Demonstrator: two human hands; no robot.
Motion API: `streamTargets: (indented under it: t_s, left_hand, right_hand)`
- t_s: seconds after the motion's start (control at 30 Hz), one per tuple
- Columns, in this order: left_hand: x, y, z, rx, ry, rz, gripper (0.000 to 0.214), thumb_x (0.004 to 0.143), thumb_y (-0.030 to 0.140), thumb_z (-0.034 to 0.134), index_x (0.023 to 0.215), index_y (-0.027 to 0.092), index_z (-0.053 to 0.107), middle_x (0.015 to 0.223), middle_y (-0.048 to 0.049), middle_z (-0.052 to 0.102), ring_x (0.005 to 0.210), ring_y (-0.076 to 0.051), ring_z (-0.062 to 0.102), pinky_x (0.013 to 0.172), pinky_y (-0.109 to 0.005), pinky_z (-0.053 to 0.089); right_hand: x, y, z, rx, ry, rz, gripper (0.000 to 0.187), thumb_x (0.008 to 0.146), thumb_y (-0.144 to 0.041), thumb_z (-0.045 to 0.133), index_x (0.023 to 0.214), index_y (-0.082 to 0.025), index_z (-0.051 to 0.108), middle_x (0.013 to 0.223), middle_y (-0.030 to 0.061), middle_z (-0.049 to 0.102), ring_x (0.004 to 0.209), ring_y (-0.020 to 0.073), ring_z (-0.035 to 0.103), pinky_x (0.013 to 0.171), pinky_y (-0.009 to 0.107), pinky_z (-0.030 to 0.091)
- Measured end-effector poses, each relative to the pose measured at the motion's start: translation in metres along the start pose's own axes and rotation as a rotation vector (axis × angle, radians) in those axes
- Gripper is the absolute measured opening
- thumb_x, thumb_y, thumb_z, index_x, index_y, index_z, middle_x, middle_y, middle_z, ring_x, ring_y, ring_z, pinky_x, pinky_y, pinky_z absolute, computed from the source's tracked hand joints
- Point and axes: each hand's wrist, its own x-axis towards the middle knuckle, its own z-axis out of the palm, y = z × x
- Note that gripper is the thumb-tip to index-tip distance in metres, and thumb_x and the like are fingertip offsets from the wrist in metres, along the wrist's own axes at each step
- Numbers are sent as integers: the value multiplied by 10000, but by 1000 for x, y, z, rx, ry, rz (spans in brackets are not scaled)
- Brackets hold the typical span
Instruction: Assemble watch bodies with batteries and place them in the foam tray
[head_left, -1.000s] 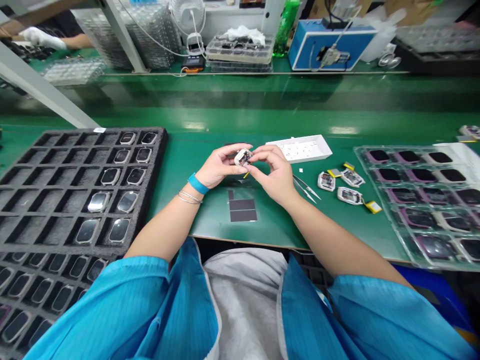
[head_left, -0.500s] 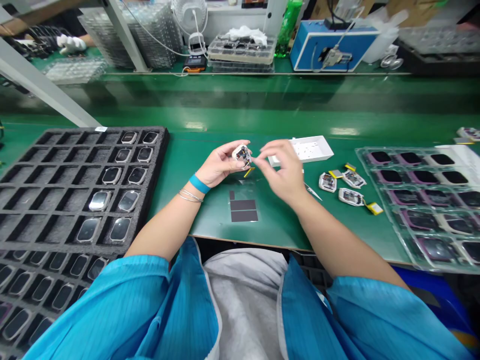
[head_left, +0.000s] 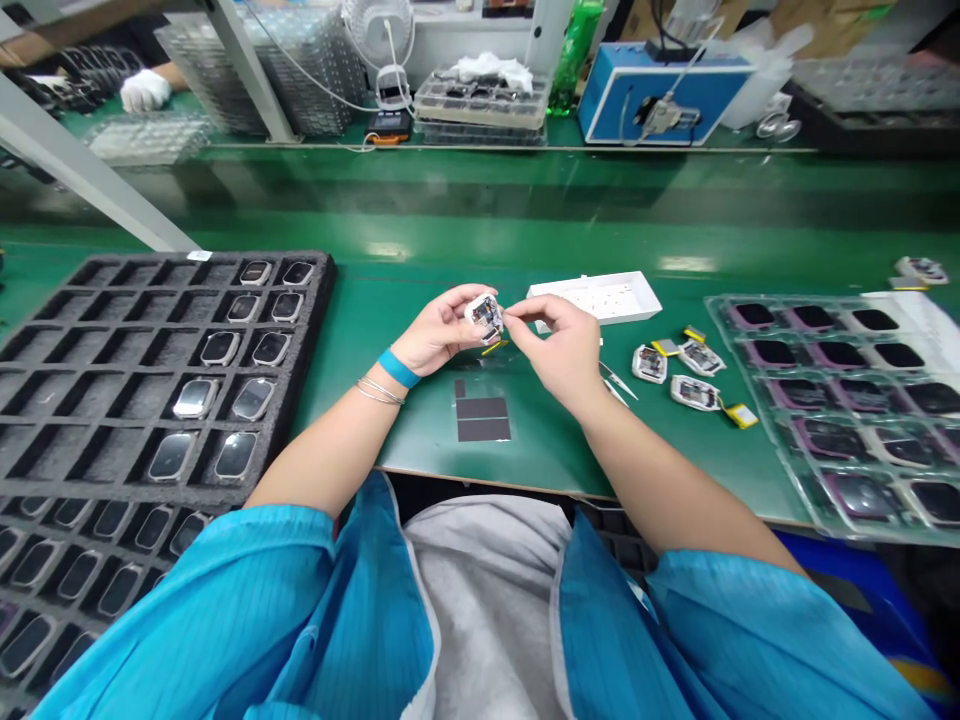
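Observation:
My left hand [head_left: 439, 335] is closed around a white smartwatch case [head_left: 484, 314], its back open and circuitry showing. A yellow-edged battery [head_left: 494, 349] hangs below the case. At the case's right edge, the thumb and index finger of my right hand [head_left: 562, 345] are pinched together; whatever they hold is too small to make out. Beneath my hands, a clear sheet with black adhesive pieces [head_left: 483, 419] lies on the green bench. Tweezers [head_left: 619, 383] rest beside my right hand, and a shallow white box [head_left: 619, 298] with tiny parts stands behind it.
Several opened watch cases [head_left: 695, 393] with batteries lie to the right. Beyond them is a clear plastic tray [head_left: 780, 420] of watch faces. A black foam tray [head_left: 300, 400] holds watches at left. A co-worker's white-gloved hand [head_left: 145, 91] is at the back left.
My right hand has come down and in, its fingertips now pinched against the case edge. My left hand stays almost still. The co-worker's gloved hand has shifted slightly.

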Motion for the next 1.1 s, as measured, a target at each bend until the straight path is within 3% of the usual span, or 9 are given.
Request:
streamTargets:
  t_s: [0.23, 0.37, 0.43, 0.53, 0.63, 0.73, 0.8, 0.9, 1.1]
  left_hand:
    - [2, -1, 4, 8, 35, 27, 640, 465, 317, 1009, 1025, 211, 718, 972, -15, 734, 897, -167, 702, 844, -299, 604]
    - [3, -3, 4, 17, 52, 36, 631, 451, 283, 1012, 1008, 194, 729, 968, -20, 738, 892, -156, 702, 837, -270, 600]
    - [3, -3, 3, 0, 49, 15, 634, 472, 297, 1009, 1030, 201, 723, 967, -13, 740, 896, -156, 709, 846, -275, 605]
    - [1, -1, 0, -52, 39, -7, 649, 518, 345, 997, 1083, 218, 706, 986, -7, 742, 918, -166, 725, 877, -294, 612]
    - [-1, 1, -2, -103, 31, 11, 678, 530, 377, 991, 1119, 225, 690, 1036, -19, 745, 1007, -212, 736, 930, -328, 607]
    - [-3, 4, -5, -133, 39, 26, 675, 529, 368, 986, 1113, 231, 677, 1051, -22, 742, 1030, -229, 739, 921, -321, 610]
    - [-3, 6, -6, -148, 46, 27, 654, 537, 348, 979, 1101, 236, 667, 1030, -14, 737, 992, -217, 745, 873, -294, 616]
    - [-4, 9, -5, -157, 41, 9, 635, 548, 317, 968, 1093, 234, 653, 1005, -6, 730, 955, -203, 745, 817, -270, 616]
    - [-2, 6, 2, -137, -21, -159, 570, 579, 237, 955, 1059, 206, 650, 883, 11, 720, 801, -149, 733, 728, -246, 618]
  right_hand:
    - [1, 7, -7, -149, -47, -125, 83, 845, -225, 665, 779, -249, 710, 809, 15, 743, 781, 213, 690, 786, 383, 571]
    - [2, 12, -6, -268, -98, -278, 146, 897, -217, 629, 771, -273, 675, 807, 13, 714, 814, 220, 661, 1029, 480, 497]
    - [2, 13, -4, -265, -120, -279, 138, 919, -240, 629, 789, -273, 660, 837, 22, 706, 869, 231, 653, 1113, 520, 431]
    - [2, 12, -1, -62, -129, -91, 112, 901, -360, 693, 900, -257, 650, 993, 54, 703, 1027, 256, 651, 1078, 519, 472]
    - [3, 10, -1, 380, -285, 312, 456, 742, -462, 855, 1074, -251, 624, 1164, 61, 692, 1075, 234, 680, 983, 455, 563]
    - [7, 8, -7, 618, -545, 653, 584, 560, -476, 972, 967, -204, 653, 971, 45, 738, 907, 195, 730, 877, 380, 609]
    - [10, 7, -12, 636, -544, 730, 565, 502, -488, 997, 838, -183, 661, 814, 27, 726, 795, 175, 730, 798, 332, 618]
    - [15, 3, -20, 619, -376, 622, 533, 521, -519, 986, 850, -199, 716, 809, 9, 721, 749, 160, 719, 738, 307, 620]
    - [13, 0, -21, 238, -147, 89, 402, 776, -588, 821, 999, -255, 790, 981, 46, 739, 863, 201, 692, 814, 380, 616]
